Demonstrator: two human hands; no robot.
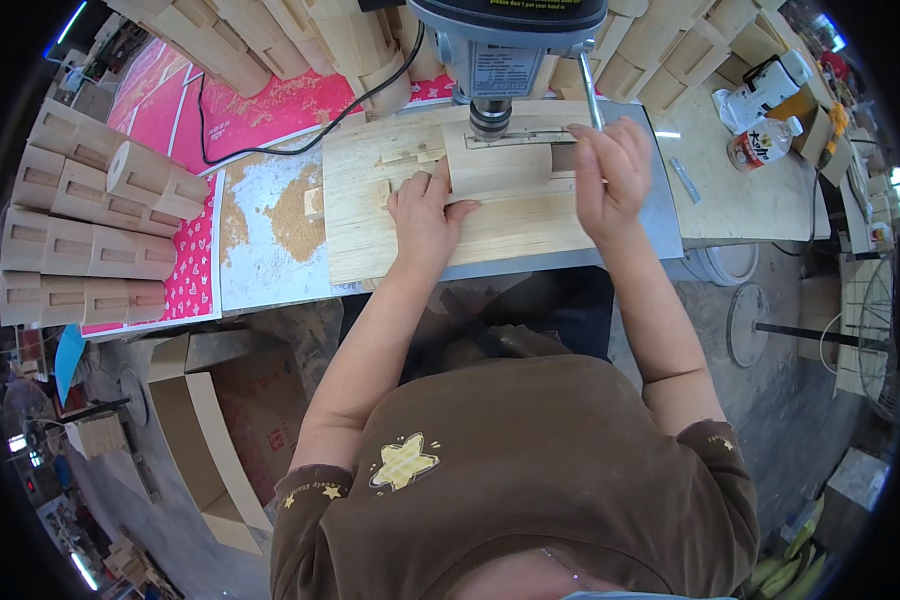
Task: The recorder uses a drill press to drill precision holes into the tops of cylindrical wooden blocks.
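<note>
A drill press (pixel 510 45) stands in front of me, its metal chuck (pixel 489 118) right over a curved, pale wooden piece (pixel 500 168). My left hand (pixel 430 215) grips that piece at its left end, with the thumb along the near edge. The metal feed lever (pixel 590 90) of the drill press slants down on the right, and my right hand (pixel 618 178) is closed around its lower end. Beneath the wooden piece lies a flat wooden board (pixel 370 235). Whether the drill bit touches the wood is hidden by the chuck.
Stacks of round wooden pieces with cut slots (pixel 90 245) line the table's left side, and more stand behind the press. Sawdust (pixel 298 220) and a black cable (pixel 300 150) lie left. A bottle (pixel 763 143) stands right; a cardboard box (pixel 205 440) sits on the floor.
</note>
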